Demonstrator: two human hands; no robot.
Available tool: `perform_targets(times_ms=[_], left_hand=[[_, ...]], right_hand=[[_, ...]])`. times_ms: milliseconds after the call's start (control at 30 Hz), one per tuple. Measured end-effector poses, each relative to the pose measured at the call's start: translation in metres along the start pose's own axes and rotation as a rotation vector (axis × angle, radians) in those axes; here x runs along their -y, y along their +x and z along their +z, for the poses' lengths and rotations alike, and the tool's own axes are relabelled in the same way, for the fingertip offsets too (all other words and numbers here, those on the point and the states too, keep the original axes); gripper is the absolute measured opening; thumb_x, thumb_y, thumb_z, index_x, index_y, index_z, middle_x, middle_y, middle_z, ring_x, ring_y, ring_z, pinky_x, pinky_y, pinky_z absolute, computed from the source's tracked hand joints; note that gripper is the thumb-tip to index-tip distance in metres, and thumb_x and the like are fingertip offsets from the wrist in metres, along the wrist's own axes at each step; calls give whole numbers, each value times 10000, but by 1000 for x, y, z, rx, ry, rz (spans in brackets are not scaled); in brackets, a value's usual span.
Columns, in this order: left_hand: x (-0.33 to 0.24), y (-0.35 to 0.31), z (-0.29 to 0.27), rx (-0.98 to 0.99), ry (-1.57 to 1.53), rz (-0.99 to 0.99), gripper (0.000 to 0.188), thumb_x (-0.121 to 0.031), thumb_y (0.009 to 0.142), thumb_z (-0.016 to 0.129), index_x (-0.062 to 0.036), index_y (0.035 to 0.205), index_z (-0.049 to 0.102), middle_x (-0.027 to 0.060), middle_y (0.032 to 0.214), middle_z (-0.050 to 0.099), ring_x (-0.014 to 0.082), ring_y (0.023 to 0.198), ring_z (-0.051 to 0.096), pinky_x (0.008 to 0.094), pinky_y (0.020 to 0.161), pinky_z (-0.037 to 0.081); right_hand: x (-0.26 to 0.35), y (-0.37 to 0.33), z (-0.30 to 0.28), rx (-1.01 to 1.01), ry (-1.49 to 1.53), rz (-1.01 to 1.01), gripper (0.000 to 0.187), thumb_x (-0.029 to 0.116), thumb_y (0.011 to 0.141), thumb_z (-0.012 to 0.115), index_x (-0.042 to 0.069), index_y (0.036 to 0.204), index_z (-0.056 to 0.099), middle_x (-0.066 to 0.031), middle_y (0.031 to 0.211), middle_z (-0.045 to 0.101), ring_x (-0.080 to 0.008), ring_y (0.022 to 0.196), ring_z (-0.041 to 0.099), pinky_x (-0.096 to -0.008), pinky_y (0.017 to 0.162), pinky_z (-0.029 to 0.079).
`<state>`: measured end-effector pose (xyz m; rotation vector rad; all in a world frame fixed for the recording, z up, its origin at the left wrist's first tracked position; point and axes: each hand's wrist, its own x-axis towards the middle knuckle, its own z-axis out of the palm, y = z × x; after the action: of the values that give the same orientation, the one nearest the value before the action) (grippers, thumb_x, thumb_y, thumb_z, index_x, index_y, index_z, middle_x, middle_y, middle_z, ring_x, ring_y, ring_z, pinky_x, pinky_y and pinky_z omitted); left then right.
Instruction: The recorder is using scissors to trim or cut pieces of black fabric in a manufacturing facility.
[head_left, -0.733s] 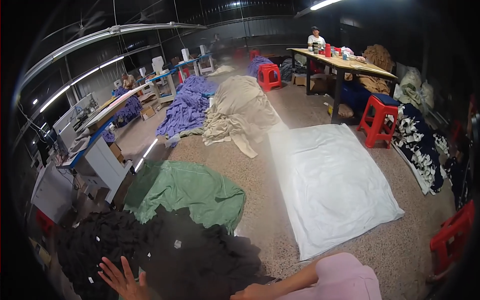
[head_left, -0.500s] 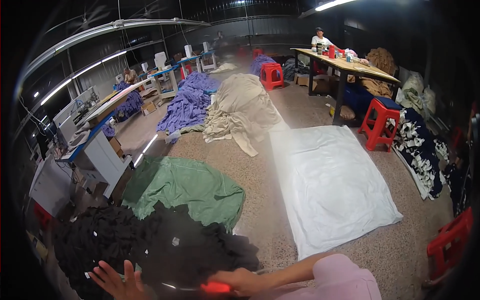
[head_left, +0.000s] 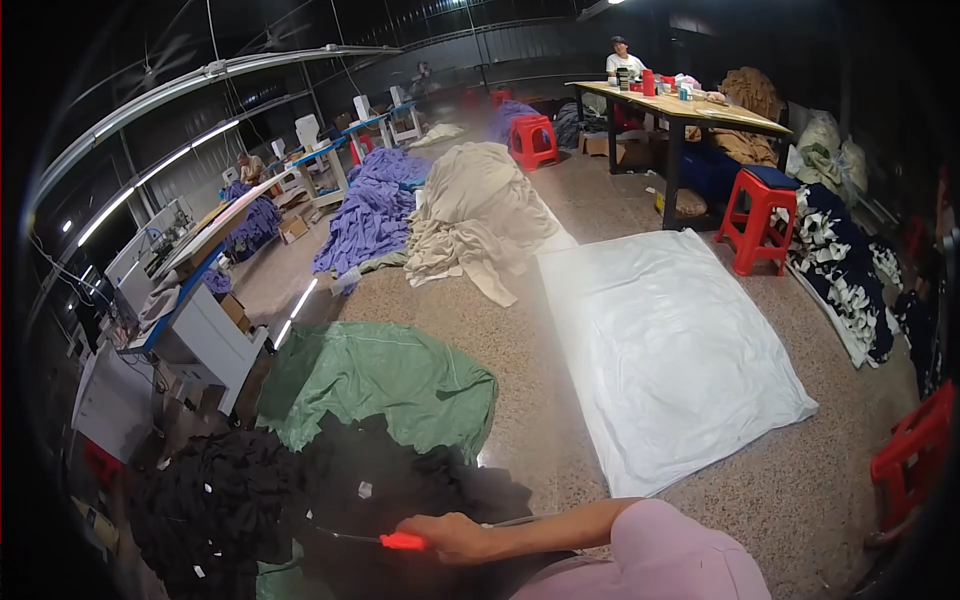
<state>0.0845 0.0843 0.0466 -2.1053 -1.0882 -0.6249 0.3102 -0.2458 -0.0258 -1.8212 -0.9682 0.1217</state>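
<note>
The right hand (head_left: 455,535) is closed around the red handle of a thin metal tool (head_left: 375,540), whose dark shaft runs out to the left of the fist and ends over a heap of black fabric (head_left: 260,500). The forearm reaches in from the lower right, out of a pink sleeve (head_left: 680,560). The left hand is out of view.

The black heap lies under and to the left of the grip, with small white tags scattered on it. Just beyond the fist, a green cloth (head_left: 390,380) spreads on the speckled floor, its near edge touching the black heap. To the right of the grip and further off lies a flat white sheet (head_left: 670,350). Beyond that rise a beige cloth pile (head_left: 480,215) and, beside it on the left, a purple one (head_left: 375,210). A red stool (head_left: 758,218) stands right of the sheet. Farthest away, a person (head_left: 625,62) sits at a long wooden table (head_left: 700,110).
</note>
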Motion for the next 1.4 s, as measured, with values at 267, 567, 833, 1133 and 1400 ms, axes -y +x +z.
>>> perform_targets(times_ms=[267,567,833,1133,1400], left_hand=[[-34,-35,-27,109,-207,-12,938,-486,787,677,-149,1542,233,330,1499,266,514,1357,277,634,1117,174],[-70,9,-75,266,-1267,161,974,-628,871,574,-121,1557,102,290,1563,124,487,1429,148,596,1123,159],[-32,84,-41,-354,-442,16,1046,-677,823,590,-131,1559,85,344,1553,-5,518,1440,16,683,1089,110],[-40,59,-27,-193,-343,-33,999,-743,829,492,-155,1557,141,292,1573,69,490,1445,94,655,1100,165],[-40,48,-28,-165,-220,18,986,-731,820,516,-176,1556,164,292,1568,107,492,1436,141,661,1068,238]], right_hand=[[0,-20,15,79,56,-43,373,124,842,610,130,1194,486,-157,985,615,-409,879,632,-499,711,492],[-4,-10,11,-95,9,-167,407,111,832,605,114,1221,484,-174,1001,617,-421,873,632,-510,712,500],[15,83,-45,-509,29,-219,362,307,938,611,74,1198,515,-166,1008,617,-400,855,626,-458,673,501],[0,76,-32,-451,-10,-189,321,293,929,619,85,1143,502,-159,940,599,-399,829,623,-477,651,492],[-3,68,-23,-388,-20,-138,320,286,922,626,91,1141,499,-165,958,601,-409,842,621,-478,668,488]])
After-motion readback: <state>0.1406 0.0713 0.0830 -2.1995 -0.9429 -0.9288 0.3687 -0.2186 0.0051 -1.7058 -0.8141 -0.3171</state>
